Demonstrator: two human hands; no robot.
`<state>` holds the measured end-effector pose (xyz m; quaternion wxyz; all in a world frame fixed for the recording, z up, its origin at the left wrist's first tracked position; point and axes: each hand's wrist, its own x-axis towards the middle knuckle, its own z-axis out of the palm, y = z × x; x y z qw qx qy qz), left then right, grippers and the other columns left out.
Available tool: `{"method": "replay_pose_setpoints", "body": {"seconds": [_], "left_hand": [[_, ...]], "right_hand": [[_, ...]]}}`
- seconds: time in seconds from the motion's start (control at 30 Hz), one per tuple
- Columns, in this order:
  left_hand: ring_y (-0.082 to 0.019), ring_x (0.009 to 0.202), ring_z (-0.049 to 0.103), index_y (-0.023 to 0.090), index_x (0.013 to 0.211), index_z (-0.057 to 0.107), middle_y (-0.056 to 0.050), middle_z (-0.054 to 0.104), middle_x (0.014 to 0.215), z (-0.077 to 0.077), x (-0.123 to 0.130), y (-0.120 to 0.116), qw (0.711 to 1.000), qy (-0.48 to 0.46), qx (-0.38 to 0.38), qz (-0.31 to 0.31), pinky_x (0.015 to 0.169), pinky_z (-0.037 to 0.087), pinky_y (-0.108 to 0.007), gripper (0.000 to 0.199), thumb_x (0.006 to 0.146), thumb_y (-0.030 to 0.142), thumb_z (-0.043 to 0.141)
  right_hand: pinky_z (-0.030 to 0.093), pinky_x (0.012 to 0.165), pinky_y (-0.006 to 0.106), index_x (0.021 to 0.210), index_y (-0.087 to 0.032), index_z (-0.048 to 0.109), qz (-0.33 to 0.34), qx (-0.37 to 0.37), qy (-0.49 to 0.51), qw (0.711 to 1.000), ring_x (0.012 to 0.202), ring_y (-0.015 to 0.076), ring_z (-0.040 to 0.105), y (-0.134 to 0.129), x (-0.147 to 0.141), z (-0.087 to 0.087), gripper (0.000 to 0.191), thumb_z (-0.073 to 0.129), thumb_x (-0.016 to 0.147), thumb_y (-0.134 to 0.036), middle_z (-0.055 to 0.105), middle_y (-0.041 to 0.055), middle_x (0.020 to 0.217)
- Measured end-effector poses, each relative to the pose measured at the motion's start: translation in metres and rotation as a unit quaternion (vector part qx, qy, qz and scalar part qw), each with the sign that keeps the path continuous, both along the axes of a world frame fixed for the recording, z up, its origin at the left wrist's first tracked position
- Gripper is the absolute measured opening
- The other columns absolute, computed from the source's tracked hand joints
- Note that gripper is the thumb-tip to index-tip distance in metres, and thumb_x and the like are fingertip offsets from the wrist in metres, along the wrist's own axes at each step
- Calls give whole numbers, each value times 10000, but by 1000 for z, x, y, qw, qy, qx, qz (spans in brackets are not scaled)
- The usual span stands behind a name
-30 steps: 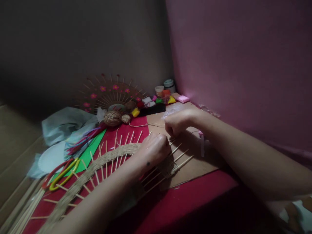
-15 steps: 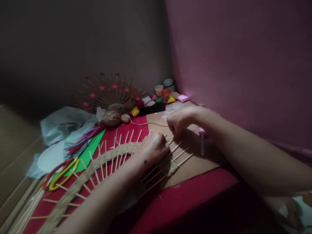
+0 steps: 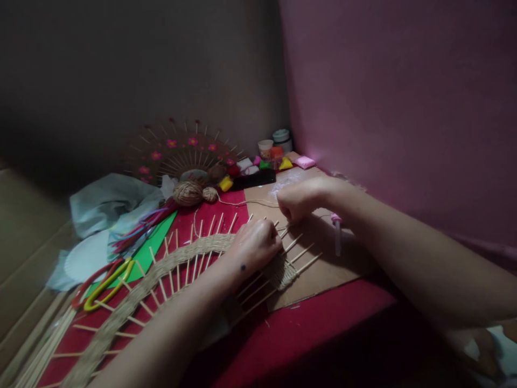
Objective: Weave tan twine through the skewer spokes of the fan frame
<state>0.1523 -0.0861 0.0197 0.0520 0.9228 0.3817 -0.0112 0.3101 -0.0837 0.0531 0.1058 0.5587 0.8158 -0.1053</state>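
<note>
In what appears to be a home craft corner, a gray wall (image 3: 161,64) meets a pink wall (image 3: 404,108) beside a red surface (image 3: 323,334) crowded with balls of twine (image 3: 188,193), a green sheet (image 3: 158,234) and small colorful packets (image 3: 286,163), while a flower-decorated, fan-shaped piece (image 3: 193,141) stands at the back.

Woven twine band (image 3: 205,246): tan, tightly packed, is arching in front of the larger twine ball (image 3: 188,193), partly hidden.
Thin wooden sticks (image 3: 309,263): pale, are fanning out through the band.
Twine strand (image 3: 244,203): slack, is trailing right of that ball.
</note>
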Motion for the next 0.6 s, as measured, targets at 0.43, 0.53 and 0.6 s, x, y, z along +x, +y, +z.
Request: {"method": "replay_pose_setpoints", "body": {"seconds": [0.43, 0.53, 0.6], "left_hand": [[-177, 629, 581, 173, 740, 678, -84, 656, 685, -4, -1, 0, 1000, 3, 11, 0, 511, 319, -261, 255, 715, 216, 428], [-176, 617, 582, 175, 735, 673, -81, 656, 676, -4, -1, -1, 1000, 6, 13, 0, 498, 308, -261, 251, 711, 221, 428], [-178, 620, 585, 181, 736, 672, -80, 657, 677, -4, -1, -1, 1000, 6, 17, 3, 498, 306, -263, 249, 710, 224, 429]], "right_hand": [[316, 520, 308, 593, -159, 663, -16, -6, 29, 999, 607, 187, 491, 0, 0, 1, 53, 646, 560, -197, 558, 43, 546], [328, 538, 317, 500, -161, 617, -26, -3, 44, 999, 660, 216, 508, -7, -6, 7, 56, 658, 530, -138, 547, 57, 544], [332, 541, 322, 487, -170, 606, -53, 10, 48, 997, 685, 234, 518, -7, -5, 6, 81, 666, 527, -132, 550, 65, 555]]}}
